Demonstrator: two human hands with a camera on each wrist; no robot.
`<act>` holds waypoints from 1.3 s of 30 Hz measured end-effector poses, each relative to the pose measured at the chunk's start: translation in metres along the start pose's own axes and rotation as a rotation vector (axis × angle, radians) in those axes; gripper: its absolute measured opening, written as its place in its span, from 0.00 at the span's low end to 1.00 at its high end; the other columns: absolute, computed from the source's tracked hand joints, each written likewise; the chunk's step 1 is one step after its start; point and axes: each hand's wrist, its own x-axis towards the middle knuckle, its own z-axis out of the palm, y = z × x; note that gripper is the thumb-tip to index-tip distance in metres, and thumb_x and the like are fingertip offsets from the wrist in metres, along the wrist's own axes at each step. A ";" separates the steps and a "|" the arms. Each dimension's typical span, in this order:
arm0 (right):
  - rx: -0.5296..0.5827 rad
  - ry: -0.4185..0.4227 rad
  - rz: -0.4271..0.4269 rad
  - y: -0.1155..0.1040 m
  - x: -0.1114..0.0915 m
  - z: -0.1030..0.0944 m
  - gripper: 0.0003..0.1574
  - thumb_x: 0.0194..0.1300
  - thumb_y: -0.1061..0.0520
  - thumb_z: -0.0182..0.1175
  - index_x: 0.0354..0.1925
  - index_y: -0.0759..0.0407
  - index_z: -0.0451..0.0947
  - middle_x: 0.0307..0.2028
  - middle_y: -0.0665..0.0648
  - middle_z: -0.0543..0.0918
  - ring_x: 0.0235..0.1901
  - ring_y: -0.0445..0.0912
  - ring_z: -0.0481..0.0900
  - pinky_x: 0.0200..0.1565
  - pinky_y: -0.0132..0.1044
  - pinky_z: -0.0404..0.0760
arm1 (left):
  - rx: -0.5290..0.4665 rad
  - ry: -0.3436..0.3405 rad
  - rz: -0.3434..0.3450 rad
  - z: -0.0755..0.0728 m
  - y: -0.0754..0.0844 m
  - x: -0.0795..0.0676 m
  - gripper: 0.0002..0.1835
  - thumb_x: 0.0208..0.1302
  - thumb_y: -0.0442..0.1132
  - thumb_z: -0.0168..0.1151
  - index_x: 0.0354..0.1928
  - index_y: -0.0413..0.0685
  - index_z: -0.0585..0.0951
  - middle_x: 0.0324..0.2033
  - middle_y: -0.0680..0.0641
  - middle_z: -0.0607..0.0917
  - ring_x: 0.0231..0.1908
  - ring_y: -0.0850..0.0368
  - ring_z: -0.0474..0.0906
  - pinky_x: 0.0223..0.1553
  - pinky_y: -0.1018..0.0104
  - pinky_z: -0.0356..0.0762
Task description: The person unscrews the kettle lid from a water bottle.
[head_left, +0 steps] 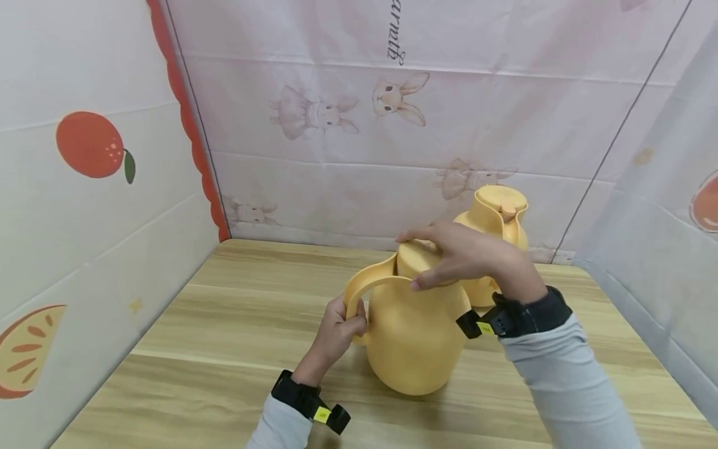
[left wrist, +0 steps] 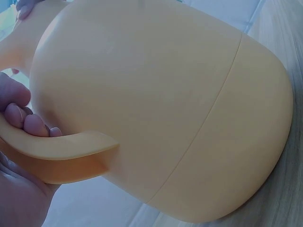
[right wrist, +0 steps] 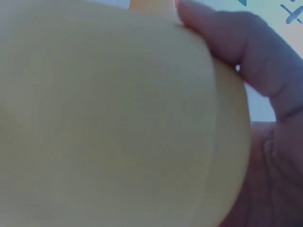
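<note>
One yellow, round-bellied plastic jug (head_left: 417, 340), central on the wood-grain desk (head_left: 252, 312).
My left grip (head_left: 339, 324) curls round its handle (head_left: 364, 275), my right grip (head_left: 462, 252) clasps its lid (head_left: 414, 257); uneven force could tip it into the matching yellow jug (head_left: 482, 218), far right.

Light grey sleeves (head_left: 569, 380), black wristbands (head_left: 543, 315), small black camera units (head_left: 339, 419) with yellow labels (head_left: 322, 415).

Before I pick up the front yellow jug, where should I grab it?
By its looped handle, I'd say, coming from the left. The handle sticks out that way from the round, wide body, which looks too fat for one small hand. The loop lets fingers curl through, as the left hand shows.
</note>
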 end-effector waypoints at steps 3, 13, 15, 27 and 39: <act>0.004 0.002 0.009 -0.003 0.001 0.001 0.41 0.45 0.44 0.68 0.57 0.55 0.69 0.42 0.57 0.77 0.35 0.48 0.70 0.37 0.43 0.71 | -0.002 0.003 0.013 -0.001 -0.001 -0.001 0.06 0.45 0.19 0.44 0.22 0.35 0.65 0.13 0.44 0.67 0.15 0.55 0.61 0.18 0.71 0.60; -0.007 0.029 0.062 -0.006 -0.004 0.003 0.41 0.45 0.41 0.67 0.57 0.50 0.69 0.42 0.60 0.74 0.36 0.50 0.69 0.37 0.45 0.71 | -0.006 0.010 -0.005 0.000 0.001 -0.002 0.05 0.46 0.20 0.45 0.22 0.35 0.66 0.14 0.45 0.68 0.15 0.57 0.61 0.17 0.72 0.60; -0.012 0.038 0.075 -0.006 -0.005 0.004 0.41 0.45 0.41 0.67 0.57 0.49 0.68 0.44 0.61 0.74 0.37 0.51 0.69 0.39 0.46 0.71 | -0.007 0.012 -0.014 0.000 0.001 -0.002 0.05 0.46 0.20 0.45 0.23 0.35 0.66 0.14 0.46 0.68 0.16 0.57 0.61 0.18 0.72 0.60; -0.004 0.053 0.080 -0.006 -0.008 0.007 0.41 0.46 0.42 0.67 0.58 0.51 0.68 0.51 0.64 0.73 0.43 0.53 0.70 0.43 0.49 0.72 | -0.007 -0.004 -0.004 0.004 0.020 -0.001 0.08 0.43 0.16 0.43 0.22 0.33 0.65 0.14 0.49 0.67 0.16 0.57 0.61 0.18 0.72 0.60; 0.021 0.015 0.051 -0.004 -0.006 0.002 0.44 0.47 0.42 0.67 0.60 0.54 0.67 0.49 0.58 0.76 0.34 0.47 0.71 0.37 0.43 0.72 | 0.022 -0.009 -0.015 0.004 0.028 -0.001 0.07 0.45 0.17 0.43 0.20 0.33 0.65 0.12 0.47 0.65 0.14 0.63 0.59 0.17 0.73 0.58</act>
